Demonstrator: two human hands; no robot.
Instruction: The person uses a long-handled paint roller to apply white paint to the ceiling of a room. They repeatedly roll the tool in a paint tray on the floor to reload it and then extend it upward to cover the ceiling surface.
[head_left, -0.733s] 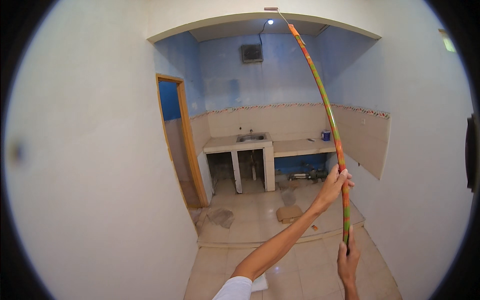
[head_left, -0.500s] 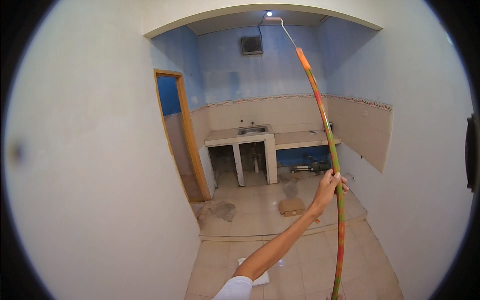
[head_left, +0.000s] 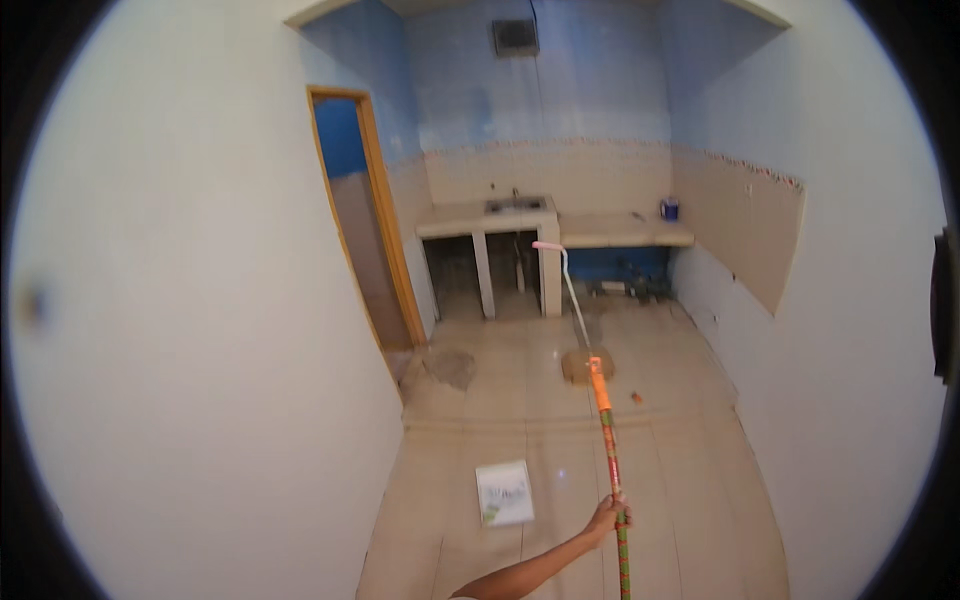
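Note:
My left hand [head_left: 607,520] is closed around a long pole [head_left: 611,450] striped in green, red and orange. A paint roller is fixed to the pole's far end: its orange handle [head_left: 600,384] continues the pole, then a thin pale rod [head_left: 576,300] bends into a small pinkish roller head [head_left: 547,245]. The roller slants forward and upward, and in the picture its head overlaps the counter's front post. My right hand is out of view, and the pole's near end runs off the lower edge.
On the tiled floor stands a white square item [head_left: 505,493] with print. Beyond a low step lie a brown cardboard piece [head_left: 575,368] and a crumpled plastic sheet [head_left: 452,369]. A tiled sink counter [head_left: 455,215] spans the back; walls flank both sides, with a wood-framed doorway [head_left: 385,230] left.
The roller has come down from near the ceiling to counter height. My left hand has dropped lower with the pole, and the view has tilted down, uncovering the white square item.

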